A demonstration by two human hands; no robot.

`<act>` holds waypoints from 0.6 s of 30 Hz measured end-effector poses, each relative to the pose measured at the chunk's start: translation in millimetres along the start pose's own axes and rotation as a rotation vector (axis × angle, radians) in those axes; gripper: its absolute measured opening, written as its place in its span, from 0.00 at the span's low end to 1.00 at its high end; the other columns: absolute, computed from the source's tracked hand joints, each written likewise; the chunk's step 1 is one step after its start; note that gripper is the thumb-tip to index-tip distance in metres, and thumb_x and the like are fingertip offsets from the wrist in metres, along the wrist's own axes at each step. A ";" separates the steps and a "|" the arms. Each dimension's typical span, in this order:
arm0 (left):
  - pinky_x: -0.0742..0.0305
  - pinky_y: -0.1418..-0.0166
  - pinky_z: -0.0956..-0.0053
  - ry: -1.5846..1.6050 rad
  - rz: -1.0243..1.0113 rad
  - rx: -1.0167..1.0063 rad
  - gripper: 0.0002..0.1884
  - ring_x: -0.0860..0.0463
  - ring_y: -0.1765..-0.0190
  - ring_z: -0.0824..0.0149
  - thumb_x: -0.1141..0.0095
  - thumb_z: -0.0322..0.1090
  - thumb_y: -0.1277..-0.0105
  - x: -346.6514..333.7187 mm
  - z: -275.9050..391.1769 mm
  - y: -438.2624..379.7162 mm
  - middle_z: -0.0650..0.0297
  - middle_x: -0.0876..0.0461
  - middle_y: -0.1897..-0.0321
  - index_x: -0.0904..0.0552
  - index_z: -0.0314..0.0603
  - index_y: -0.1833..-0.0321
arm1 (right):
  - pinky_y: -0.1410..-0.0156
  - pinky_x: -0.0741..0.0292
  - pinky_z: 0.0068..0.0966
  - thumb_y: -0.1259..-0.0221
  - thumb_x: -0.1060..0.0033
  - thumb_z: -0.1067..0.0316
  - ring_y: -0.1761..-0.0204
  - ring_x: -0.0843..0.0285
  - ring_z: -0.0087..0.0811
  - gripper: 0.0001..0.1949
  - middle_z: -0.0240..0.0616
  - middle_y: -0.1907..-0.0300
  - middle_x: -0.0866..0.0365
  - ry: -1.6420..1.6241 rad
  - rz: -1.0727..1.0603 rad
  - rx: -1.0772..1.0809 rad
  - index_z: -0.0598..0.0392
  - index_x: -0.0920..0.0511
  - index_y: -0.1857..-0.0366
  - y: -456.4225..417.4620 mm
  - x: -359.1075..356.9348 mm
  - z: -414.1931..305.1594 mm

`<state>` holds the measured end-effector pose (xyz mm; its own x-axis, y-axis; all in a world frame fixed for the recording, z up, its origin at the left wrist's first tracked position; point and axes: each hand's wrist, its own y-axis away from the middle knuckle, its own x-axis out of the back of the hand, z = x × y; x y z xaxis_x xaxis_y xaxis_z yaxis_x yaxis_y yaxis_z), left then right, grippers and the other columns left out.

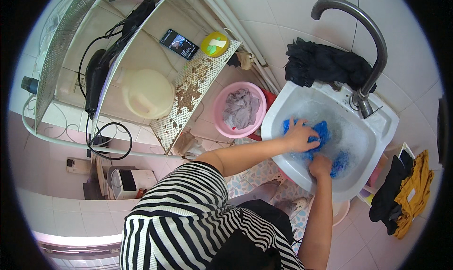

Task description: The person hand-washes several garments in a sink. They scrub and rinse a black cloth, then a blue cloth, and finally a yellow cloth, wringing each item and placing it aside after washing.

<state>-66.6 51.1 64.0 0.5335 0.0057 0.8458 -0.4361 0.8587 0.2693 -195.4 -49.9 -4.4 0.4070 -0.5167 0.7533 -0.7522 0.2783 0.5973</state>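
A wet blue cloth [322,131] lies bunched in the sudsy water of a white washbasin [366,156]. My left hand [302,135] presses over one part of it, fingers curled into the fabric. Closer to the basin's front wall, my right hand [321,166] grips the cloth with its knuckles up, and its fingertips are hidden in the water. More of the blue fabric shows under the suds just right of that hand. A curved metal faucet [378,54] rises from the basin's back corner, with no water seen running from it.
Black cloth [325,63] is heaped behind the basin. A pink tub [217,119] holds grey fabric. On the rusty perforated shelf [193,82] are a phone [179,44], a yellow bowl [221,52] and a cream basin [148,93]. Black and mustard garments [414,195] hang at right.
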 end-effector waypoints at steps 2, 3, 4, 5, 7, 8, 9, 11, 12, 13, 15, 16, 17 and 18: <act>0.49 0.35 0.32 -0.067 0.111 0.004 0.24 0.36 0.35 0.44 0.42 0.52 0.41 -31.8 -16.6 2.3 0.54 0.29 0.39 0.22 0.55 0.43 | 0.39 0.31 0.43 0.41 0.44 0.51 0.43 0.26 0.47 0.23 0.45 0.46 0.22 0.017 0.036 0.026 0.47 0.26 0.43 -1.3 -5.9 -0.4; 0.52 0.35 0.29 -0.099 0.164 0.004 0.24 0.37 0.34 0.43 0.42 0.53 0.40 -44.9 -22.3 -2.9 0.54 0.31 0.37 0.22 0.56 0.42 | 0.39 0.31 0.43 0.41 0.44 0.51 0.42 0.27 0.47 0.24 0.44 0.46 0.23 -0.020 0.081 0.052 0.47 0.26 0.42 3.0 -3.4 -0.8; 0.46 0.34 0.36 -0.152 0.146 0.037 0.23 0.37 0.34 0.43 0.42 0.53 0.40 -46.9 -18.8 -12.7 0.55 0.38 0.33 0.21 0.55 0.44 | 0.38 0.31 0.42 0.41 0.44 0.51 0.42 0.27 0.47 0.24 0.44 0.45 0.23 -0.054 0.126 0.069 0.47 0.27 0.41 6.2 -2.7 0.5; 0.43 0.34 0.39 -0.136 0.167 0.054 0.22 0.35 0.35 0.43 0.42 0.52 0.40 -51.6 -20.8 -28.6 0.54 0.36 0.34 0.21 0.55 0.44 | 0.38 0.32 0.42 0.41 0.44 0.51 0.41 0.28 0.47 0.25 0.43 0.44 0.24 -0.039 0.170 0.080 0.46 0.27 0.40 7.2 -3.5 1.7; 0.37 0.36 0.44 -0.113 0.211 0.107 0.21 0.32 0.37 0.44 0.42 0.51 0.40 -54.8 -30.4 -56.7 0.52 0.33 0.36 0.21 0.53 0.45 | 0.37 0.32 0.42 0.41 0.44 0.51 0.40 0.28 0.47 0.26 0.42 0.41 0.25 -0.012 0.252 0.122 0.45 0.29 0.38 11.7 -6.6 -1.7; 0.35 0.37 0.47 -0.089 0.199 0.148 0.22 0.31 0.39 0.44 0.42 0.49 0.40 -53.7 -32.3 -71.0 0.51 0.32 0.38 0.22 0.52 0.45 | 0.37 0.32 0.42 0.41 0.44 0.51 0.40 0.29 0.47 0.27 0.42 0.41 0.25 -0.034 0.216 0.111 0.44 0.30 0.37 12.1 -5.5 -1.6; 0.33 0.38 0.50 -0.063 0.188 0.187 0.22 0.29 0.40 0.44 0.42 0.48 0.40 -51.2 -32.4 -84.2 0.49 0.30 0.40 0.22 0.50 0.44 | 0.36 0.32 0.42 0.41 0.44 0.51 0.40 0.29 0.46 0.27 0.42 0.40 0.26 -0.055 0.180 0.097 0.43 0.31 0.36 11.9 -3.0 -1.2; 0.30 0.40 0.54 0.064 0.130 0.269 0.24 0.27 0.42 0.43 0.42 0.46 0.40 -42.2 -38.7 -101.9 0.46 0.29 0.42 0.25 0.46 0.42 | 0.35 0.33 0.41 0.41 0.44 0.51 0.38 0.30 0.45 0.28 0.41 0.39 0.28 -0.086 0.075 0.047 0.42 0.32 0.35 15.1 6.2 -4.4; 0.30 0.40 0.54 0.159 0.091 0.313 0.26 0.26 0.43 0.42 0.42 0.45 0.40 -32.9 -44.7 -109.8 0.43 0.28 0.43 0.26 0.45 0.40 | 0.34 0.34 0.41 0.41 0.44 0.50 0.38 0.30 0.45 0.28 0.40 0.37 0.29 -0.096 0.011 0.017 0.41 0.32 0.35 16.3 15.8 -9.5; 0.30 0.40 0.55 0.256 0.054 0.359 0.27 0.26 0.44 0.41 0.43 0.44 0.40 -27.8 -48.7 -111.7 0.41 0.28 0.45 0.28 0.43 0.38 | 0.33 0.35 0.41 0.41 0.44 0.50 0.37 0.31 0.44 0.28 0.39 0.36 0.30 -0.104 -0.054 -0.011 0.40 0.32 0.35 17.4 20.7 -13.0; 0.30 0.40 0.54 0.447 0.250 0.342 0.28 0.26 0.44 0.40 0.43 0.45 0.40 -41.5 -64.7 -98.3 0.40 0.29 0.44 0.29 0.42 0.38 | 0.35 0.34 0.41 0.41 0.44 0.52 0.38 0.29 0.44 0.27 0.40 0.38 0.28 -0.098 -0.028 0.013 0.41 0.31 0.36 15.9 17.5 -11.5; 0.30 0.40 0.54 0.545 0.342 0.322 0.28 0.26 0.44 0.40 0.44 0.45 0.39 -34.9 -55.6 -84.1 0.40 0.29 0.44 0.29 0.41 0.37 | 0.36 0.33 0.42 0.41 0.44 0.54 0.39 0.29 0.43 0.27 0.40 0.39 0.27 -0.097 -0.013 0.015 0.41 0.31 0.36 13.4 14.5 -7.3; 0.30 0.39 0.58 0.470 0.300 0.258 0.27 0.27 0.42 0.41 0.44 0.46 0.39 -28.2 -46.4 -66.1 0.42 0.32 0.39 0.27 0.43 0.38 | 0.36 0.32 0.42 0.42 0.44 0.55 0.39 0.28 0.44 0.27 0.41 0.40 0.26 -0.077 0.038 0.037 0.42 0.31 0.36 10.6 10.1 -2.5; 0.30 0.39 0.61 0.394 0.253 0.188 0.26 0.28 0.40 0.42 0.44 0.47 0.39 -3.7 -20.3 -38.1 0.44 0.34 0.35 0.26 0.45 0.39 | 0.37 0.31 0.41 0.42 0.43 0.56 0.40 0.28 0.45 0.28 0.42 0.42 0.25 -0.059 0.091 0.054 0.43 0.32 0.35 8.4 5.5 3.3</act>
<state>-37.2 28.7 41.3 0.6111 0.4262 0.6670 -0.6911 0.6982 0.1870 -201.2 -53.1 3.8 0.3060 -0.5384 0.7852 -0.8120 0.2829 0.5105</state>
